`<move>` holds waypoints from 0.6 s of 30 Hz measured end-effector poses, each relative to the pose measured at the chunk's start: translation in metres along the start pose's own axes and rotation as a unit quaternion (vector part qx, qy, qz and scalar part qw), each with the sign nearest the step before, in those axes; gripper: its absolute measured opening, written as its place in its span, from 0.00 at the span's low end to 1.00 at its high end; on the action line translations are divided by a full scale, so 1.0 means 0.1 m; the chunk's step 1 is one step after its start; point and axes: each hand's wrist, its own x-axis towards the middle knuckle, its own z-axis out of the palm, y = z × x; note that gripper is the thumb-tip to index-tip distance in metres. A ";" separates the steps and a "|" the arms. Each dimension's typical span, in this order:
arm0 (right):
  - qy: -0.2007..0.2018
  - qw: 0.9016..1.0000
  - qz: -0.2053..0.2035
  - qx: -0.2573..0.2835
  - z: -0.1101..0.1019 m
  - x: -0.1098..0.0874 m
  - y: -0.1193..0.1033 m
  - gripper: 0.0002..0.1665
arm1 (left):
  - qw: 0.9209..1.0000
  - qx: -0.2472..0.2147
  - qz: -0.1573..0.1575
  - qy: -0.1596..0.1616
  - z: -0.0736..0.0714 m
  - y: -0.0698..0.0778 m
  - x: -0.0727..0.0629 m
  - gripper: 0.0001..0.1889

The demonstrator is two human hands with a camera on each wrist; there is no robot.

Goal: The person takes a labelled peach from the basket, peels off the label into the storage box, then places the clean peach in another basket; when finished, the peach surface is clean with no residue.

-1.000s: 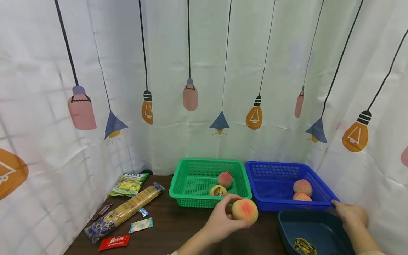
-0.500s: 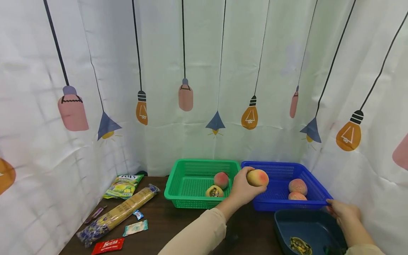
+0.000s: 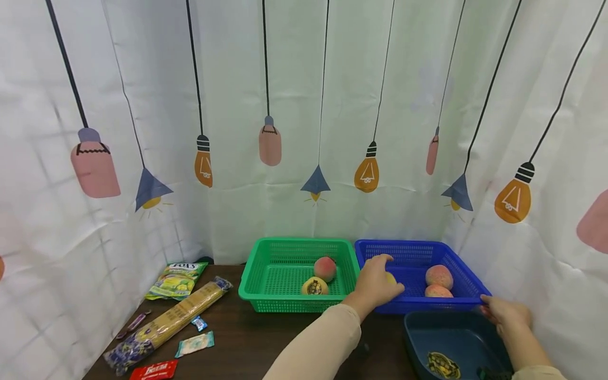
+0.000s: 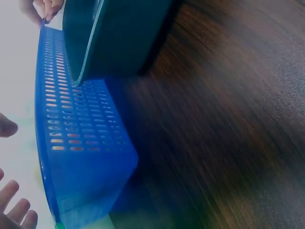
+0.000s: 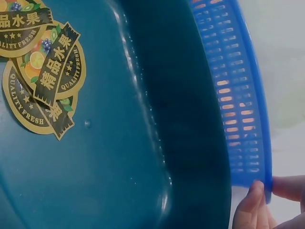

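My left hand [image 3: 376, 282] is over the left part of the blue basket [image 3: 404, 306], its thumb and fingers spread apart. Beyond that hand a yellow bit of a peach [image 3: 390, 278] shows, most of it hidden. In the left wrist view the fingers [image 4: 19, 210] stand away from the thumb with nothing between them. My right hand [image 3: 510, 315] pinches the front right corner of the blue basket's rim. Two more peaches, one [image 3: 439, 276] behind the other [image 3: 438, 291], lie at the basket's right side.
A green basket [image 3: 266, 305] holds one red peach [image 3: 325, 268] and one labelled yellow fruit [image 3: 315, 286]. A dark teal bin [image 3: 456, 330] with fruit stickers [image 5: 59, 67] stands in front. Leftward lie a pasta packet [image 3: 176, 319], a FOX'S bag [image 3: 176, 279] and small wrapped sweets [image 3: 195, 343].
My left hand has carried the peach rightward from in front of the green basket into the blue basket and let go. My right hand has kept its hold on the rim.
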 end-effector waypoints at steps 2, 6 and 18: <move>-0.001 1.000 -0.001 -0.011 -0.01 0.01 0.01 0.25 | 1.000 0.001 0.004 -0.003 0.00 0.01 -0.02 0.32; -0.002 1.000 -0.006 -0.021 -0.02 0.01 0.00 0.27 | 1.000 -0.008 0.015 -0.005 -0.02 0.04 -0.06 0.27; 0.017 0.998 -0.022 -0.053 0.01 -0.07 0.02 0.28 | 0.999 -0.018 0.026 -0.002 -0.17 -0.05 -0.16 0.26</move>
